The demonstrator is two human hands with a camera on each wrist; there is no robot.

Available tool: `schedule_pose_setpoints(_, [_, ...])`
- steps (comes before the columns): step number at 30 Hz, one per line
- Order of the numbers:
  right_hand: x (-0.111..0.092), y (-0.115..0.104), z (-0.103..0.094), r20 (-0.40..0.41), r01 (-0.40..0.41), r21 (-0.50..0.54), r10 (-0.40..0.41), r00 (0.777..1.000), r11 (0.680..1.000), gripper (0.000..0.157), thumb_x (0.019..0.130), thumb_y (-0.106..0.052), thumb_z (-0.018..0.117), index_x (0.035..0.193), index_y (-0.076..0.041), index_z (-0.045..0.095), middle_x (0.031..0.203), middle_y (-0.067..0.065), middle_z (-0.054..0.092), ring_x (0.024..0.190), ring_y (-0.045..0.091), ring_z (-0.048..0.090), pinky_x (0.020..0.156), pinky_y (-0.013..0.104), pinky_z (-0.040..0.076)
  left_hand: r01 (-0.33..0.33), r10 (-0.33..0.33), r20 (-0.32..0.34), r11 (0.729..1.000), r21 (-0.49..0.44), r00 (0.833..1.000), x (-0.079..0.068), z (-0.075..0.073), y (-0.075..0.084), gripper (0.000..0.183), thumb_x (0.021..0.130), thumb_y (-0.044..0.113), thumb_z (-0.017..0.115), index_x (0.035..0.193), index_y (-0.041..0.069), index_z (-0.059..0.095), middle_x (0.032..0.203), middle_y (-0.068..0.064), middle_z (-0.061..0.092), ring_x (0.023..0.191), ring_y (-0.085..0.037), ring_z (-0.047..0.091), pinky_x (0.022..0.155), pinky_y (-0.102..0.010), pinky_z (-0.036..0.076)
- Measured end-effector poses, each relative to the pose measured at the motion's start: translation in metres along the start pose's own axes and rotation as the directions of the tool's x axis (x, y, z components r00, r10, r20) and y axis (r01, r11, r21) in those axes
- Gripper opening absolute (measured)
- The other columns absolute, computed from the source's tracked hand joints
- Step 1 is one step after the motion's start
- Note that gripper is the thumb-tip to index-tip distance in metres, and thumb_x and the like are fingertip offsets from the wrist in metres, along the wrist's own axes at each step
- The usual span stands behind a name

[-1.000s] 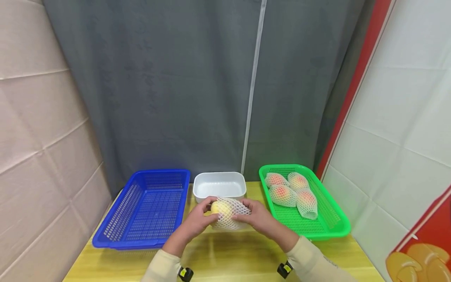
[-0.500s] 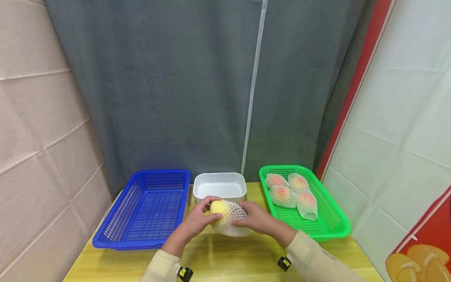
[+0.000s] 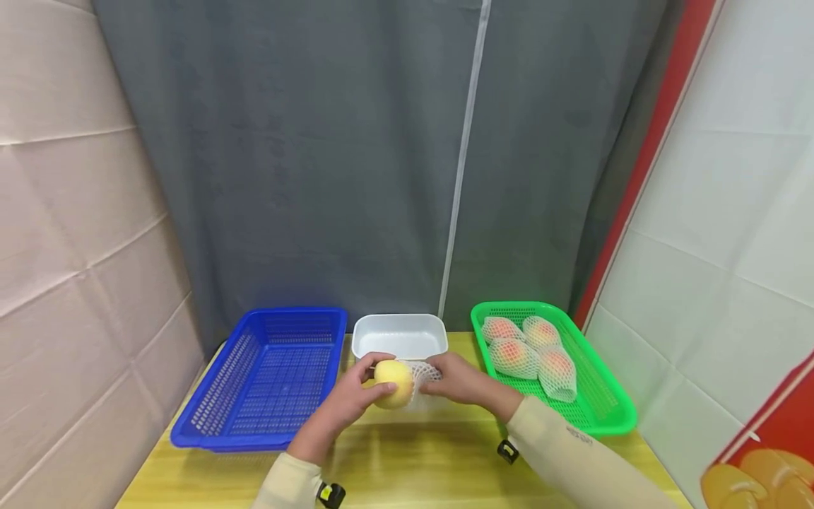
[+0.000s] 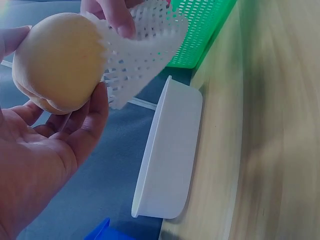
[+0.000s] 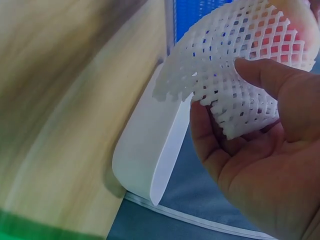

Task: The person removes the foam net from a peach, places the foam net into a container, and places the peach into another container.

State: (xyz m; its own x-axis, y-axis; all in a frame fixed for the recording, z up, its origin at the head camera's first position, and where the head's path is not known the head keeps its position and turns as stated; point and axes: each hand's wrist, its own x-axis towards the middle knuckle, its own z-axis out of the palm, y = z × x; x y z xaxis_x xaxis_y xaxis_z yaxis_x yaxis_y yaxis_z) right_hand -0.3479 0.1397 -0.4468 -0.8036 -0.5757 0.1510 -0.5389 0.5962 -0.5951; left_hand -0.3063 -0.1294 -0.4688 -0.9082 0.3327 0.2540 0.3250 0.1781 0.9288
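A yellow peach [image 3: 393,385] is in my left hand [image 3: 343,403], its thumb and fingers curled round it at the middle of the table. My right hand [image 3: 467,382] pinches a white foam net sleeve [image 3: 421,373] between thumb and fingers. In the left wrist view the sleeve's jagged edge [image 4: 112,60] meets the right side of the peach, and most of the fruit is bare. The right wrist view shows a red blush through the mesh at the peach's far end, while the near end of the sleeve hangs loose and flattened.
Behind the hands stands a white plastic tray [image 3: 399,336]. A blue basket [image 3: 286,385] is on the left. On the right, a green basket [image 3: 598,396] holds several peaches in foam nets [image 3: 511,357]. A grey curtain [image 3: 331,177] hangs behind the wooden table [image 3: 420,466].
The foam net sleeve has slid off most of the peach toward the right, baring its yellow skin. My right hand has drawn slightly away from the left with the sleeve.
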Motion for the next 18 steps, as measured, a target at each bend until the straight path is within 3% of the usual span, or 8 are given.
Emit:
schedule_pose_setpoints(4, [0.012,0.004,-0.005,-0.014,0.010,-0.068,-0.011,1.000,0.998,0.018,0.094,-0.016,0.084,0.090,-0.011,0.066,0.073,-0.008,0.053,0.069,0.008,0.051,0.065,0.030,0.048,0.004,-0.004,-0.003,1.000,0.002,1.000,-0.001,-0.004,0.001,0.052,0.101,0.018,0.080,0.147,0.004,0.062,0.138,-0.019,0.065,0.123,-0.032,0.065,0.091,-0.033,0.058])
schedule_pose_setpoints(9, [0.028,0.007,-0.014,-0.036,0.032,-0.147,-0.038,0.999,0.989,0.015,0.096,-0.012,0.079,0.091,-0.009,0.065,0.074,-0.006,0.052,0.068,0.010,0.049,0.066,0.032,0.048,0.018,-0.018,-0.016,1.000,-0.006,1.000,-0.003,-0.006,0.002,0.052,0.101,0.020,0.081,0.147,0.005,0.063,0.134,-0.018,0.066,0.120,-0.029,0.065,0.088,-0.032,0.060])
schedule_pose_setpoints(15, [0.051,0.015,-0.025,-0.084,0.040,-0.317,-0.070,0.994,0.948,0.018,0.098,-0.008,0.075,0.090,-0.009,0.060,0.071,-0.003,0.050,0.066,0.016,0.046,0.064,0.036,0.046,0.029,-0.029,-0.032,1.000,-0.011,0.999,-0.007,-0.006,0.003,0.051,0.101,0.020,0.081,0.147,0.005,0.063,0.132,-0.018,0.067,0.120,-0.029,0.064,0.089,-0.033,0.059])
schedule_pose_setpoints(18, [0.064,0.022,-0.026,-0.104,0.018,-0.380,-0.062,0.993,0.925,0.016,0.099,-0.010,0.076,0.093,-0.010,0.061,0.072,0.000,0.056,0.068,0.019,0.052,0.066,0.040,0.050,0.044,-0.045,-0.033,0.999,-0.016,0.998,-0.010,-0.007,0.002,0.052,0.101,0.020,0.081,0.147,0.006,0.063,0.132,-0.017,0.067,0.121,-0.030,0.064,0.090,-0.033,0.059])
